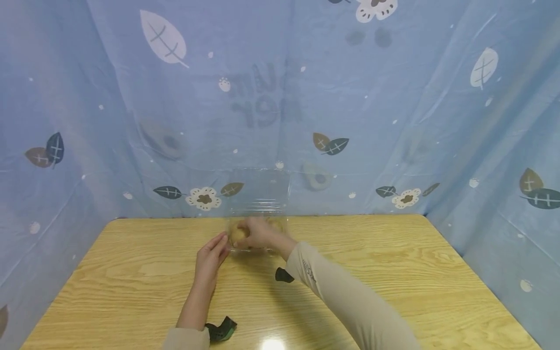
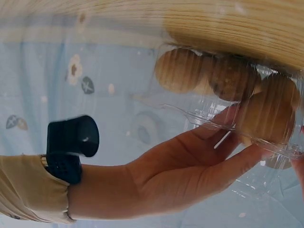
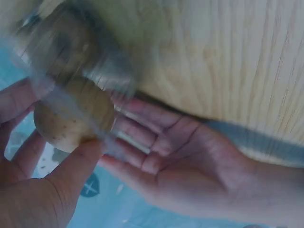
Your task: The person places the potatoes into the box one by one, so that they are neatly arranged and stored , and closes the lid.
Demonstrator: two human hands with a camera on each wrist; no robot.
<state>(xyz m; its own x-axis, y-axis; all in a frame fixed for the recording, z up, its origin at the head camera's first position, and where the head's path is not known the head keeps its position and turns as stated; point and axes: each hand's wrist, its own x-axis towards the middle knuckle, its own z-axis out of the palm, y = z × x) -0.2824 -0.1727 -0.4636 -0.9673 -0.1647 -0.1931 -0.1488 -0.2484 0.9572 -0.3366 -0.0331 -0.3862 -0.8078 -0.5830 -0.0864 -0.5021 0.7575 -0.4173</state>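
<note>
Now we're mid-placement: right hand [image 1: 258,233] curls its fingers round a potato [image 3: 71,121] inside the clear box [image 1: 260,214] at the worktop's [image 1: 393,272] far edge; left hand [image 1: 210,255], fingers straight, steadies the box's side. Next, prob.: release w/o crushing the box.

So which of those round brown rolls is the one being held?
The roll at the container's near left edge, pinched between the right hand's thumb and fingers. The other rolls lie untouched inside the clear plastic container, whose side the left hand's straight fingers touch.
</note>
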